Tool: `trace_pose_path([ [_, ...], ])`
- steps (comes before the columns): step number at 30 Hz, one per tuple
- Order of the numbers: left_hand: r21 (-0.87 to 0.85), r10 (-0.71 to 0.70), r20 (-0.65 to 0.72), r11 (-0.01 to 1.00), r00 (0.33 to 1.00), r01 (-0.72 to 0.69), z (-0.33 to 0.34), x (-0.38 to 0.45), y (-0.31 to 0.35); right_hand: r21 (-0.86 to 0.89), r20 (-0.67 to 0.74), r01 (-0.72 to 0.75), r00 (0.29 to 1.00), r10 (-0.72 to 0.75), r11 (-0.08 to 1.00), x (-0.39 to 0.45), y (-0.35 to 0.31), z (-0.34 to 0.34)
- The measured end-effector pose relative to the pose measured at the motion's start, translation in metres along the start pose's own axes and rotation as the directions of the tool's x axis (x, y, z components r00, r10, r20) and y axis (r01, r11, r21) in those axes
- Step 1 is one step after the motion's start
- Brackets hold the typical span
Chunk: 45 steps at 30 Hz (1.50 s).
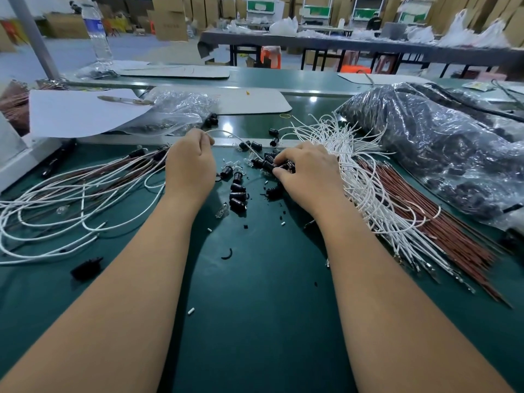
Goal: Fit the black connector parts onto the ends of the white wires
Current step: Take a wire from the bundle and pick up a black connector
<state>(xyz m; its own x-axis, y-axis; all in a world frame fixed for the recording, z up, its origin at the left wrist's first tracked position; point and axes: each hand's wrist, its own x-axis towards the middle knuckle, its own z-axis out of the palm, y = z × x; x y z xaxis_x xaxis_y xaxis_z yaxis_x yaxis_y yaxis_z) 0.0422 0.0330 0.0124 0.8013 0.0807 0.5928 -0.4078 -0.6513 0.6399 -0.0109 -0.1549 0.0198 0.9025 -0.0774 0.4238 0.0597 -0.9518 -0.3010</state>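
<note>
While two bare forearms reach up from the bottom of the frame over a dark green work mat, the hands meet just above the middle of the picture. The left hand, left of centre, has its fingers curled round a thin white insulated wire that arcs rightward from its fingertips towards the other hand. The right hand, right of centre, pinches a small black cylindrical plastic connector part between thumb and forefinger, at the edge of a loose scatter of black connector parts lying on the mat between the two hands.

A fanned bundle of white wires lies just right of the right hand, with a sheaf of reddish-brown wires beyond it. At the left edge, looped white wires with black ends spread over the mat; these look like finished pieces. A large clear plastic bag of dark parts fills the upper right.

The wire's end appears to be at or near the connector's mouth, though whether it has entered cannot be told. To do this well, hold the wire close to its tip so it does not buckle, line it straight with the opening, and press until it seats.
</note>
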Motion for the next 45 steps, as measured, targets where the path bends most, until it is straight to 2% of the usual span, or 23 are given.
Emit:
trace_pose_path([
  [3, -0.025, 0.050, -0.061, 0.998, 0.997, -0.052, 0.000, -0.001, 0.003, -0.019, -0.009, -0.003, 1.000, 0.003, 1.000, 0.000, -0.004, 0.003],
  [7, -0.247, 0.093, -0.174, 0.959, 0.980, -0.135, -0.004, -0.004, 0.013, -0.007, -0.024, 0.007, 1.000, -0.008, 1.000, 0.001, -0.007, 0.005],
  [13, -0.492, 0.048, -0.220, 0.857, 0.974, -0.153, -0.009, -0.009, 0.023, 0.056, -0.042, 0.051, 0.998, -0.049, 0.997, 0.000, -0.008, 0.004],
  [15, -0.506, 0.022, -0.221, 0.852, 0.975, -0.134, -0.010, -0.009, 0.022, 0.093, -0.053, 0.065, 0.997, -0.061, 0.993, 0.001, -0.009, 0.004],
  [17, -0.421, -0.012, -0.188, 0.905, 0.982, -0.070, -0.008, -0.007, 0.018, 0.120, -0.063, 0.080, 0.995, -0.073, 0.990, 0.001, -0.010, 0.004],
  [18, -0.319, -0.041, -0.158, 0.948, 0.987, -0.011, -0.006, -0.005, 0.015, 0.139, -0.077, 0.081, 0.995, -0.071, 0.987, 0.001, -0.010, 0.004],
  [19, -0.147, -0.078, -0.129, 0.987, 0.989, 0.058, -0.004, -0.003, 0.013, 0.164, -0.097, 0.077, 0.993, -0.062, 0.983, 0.001, -0.010, 0.003],
  [20, 0.084, -0.130, -0.101, 0.987, 0.986, 0.139, -0.003, -0.002, 0.009, 0.190, -0.120, 0.068, 0.992, -0.046, 0.979, 0.001, -0.010, 0.002],
  [22, 0.454, -0.251, -0.020, 0.860, 0.968, 0.233, -0.004, -0.004, 0.007, 0.219, -0.148, 0.048, 0.989, -0.016, 0.974, 0.001, -0.010, 0.002],
  [23, 0.531, -0.253, 0.019, 0.823, 0.967, 0.205, -0.004, -0.006, 0.007, 0.222, -0.151, 0.043, 0.989, -0.009, 0.974, 0.000, -0.010, 0.002],
  [24, 0.544, -0.188, 0.041, 0.828, 0.981, 0.136, -0.004, -0.007, 0.010, 0.220, -0.149, 0.042, 0.989, -0.009, 0.975, 0.000, -0.009, 0.002],
  [26, 0.525, 0.056, 0.015, 0.849, 0.998, -0.055, -0.003, -0.007, 0.017, 0.197, -0.146, 0.055, 0.989, -0.026, 0.979, 0.001, -0.010, 0.002],
  [29, 0.556, 0.324, 0.091, 0.768, 0.942, -0.317, 0.002, -0.007, 0.032, 0.166, -0.148, 0.085, 0.987, -0.061, 0.982, 0.001, -0.011, 0.003],
  [31, 0.496, 0.411, 0.178, 0.747, 0.894, -0.442, 0.009, -0.010, 0.037, 0.211, -0.143, 0.086, 0.988, -0.056, 0.974, 0.002, -0.012, 0.002],
  [33, 0.283, 0.398, 0.223, 0.847, 0.890, -0.450, 0.012, -0.014, 0.035, 0.279, -0.141, 0.076, 0.989, -0.038, 0.957, 0.002, -0.013, 0.002],
  [35, 0.038, 0.260, 0.268, 0.959, 0.927, -0.280, 0.009, -0.015, 0.033, 0.307, -0.142, 0.074, 0.989, -0.031, 0.949, 0.002, -0.013, 0.001],
  [38, -0.173, 0.102, 0.259, 0.983, 0.960, -0.058, 0.006, -0.013, 0.029, 0.314, -0.125, 0.070, 0.992, -0.032, 0.947, 0.001, -0.014, 0.002],
  [41, -0.300, 0.067, 0.277, 0.954, 0.959, 0.020, 0.004, -0.012, 0.029, 0.366, -0.111, 0.056, 0.994, -0.016, 0.929, 0.000, -0.014, 0.003],
  [45, -0.337, 0.086, 0.312, 0.941, 0.946, 0.026, 0.006, -0.013, 0.029, 0.417, -0.093, 0.057, 0.995, -0.020, 0.907, 0.000, -0.015, 0.004],
])
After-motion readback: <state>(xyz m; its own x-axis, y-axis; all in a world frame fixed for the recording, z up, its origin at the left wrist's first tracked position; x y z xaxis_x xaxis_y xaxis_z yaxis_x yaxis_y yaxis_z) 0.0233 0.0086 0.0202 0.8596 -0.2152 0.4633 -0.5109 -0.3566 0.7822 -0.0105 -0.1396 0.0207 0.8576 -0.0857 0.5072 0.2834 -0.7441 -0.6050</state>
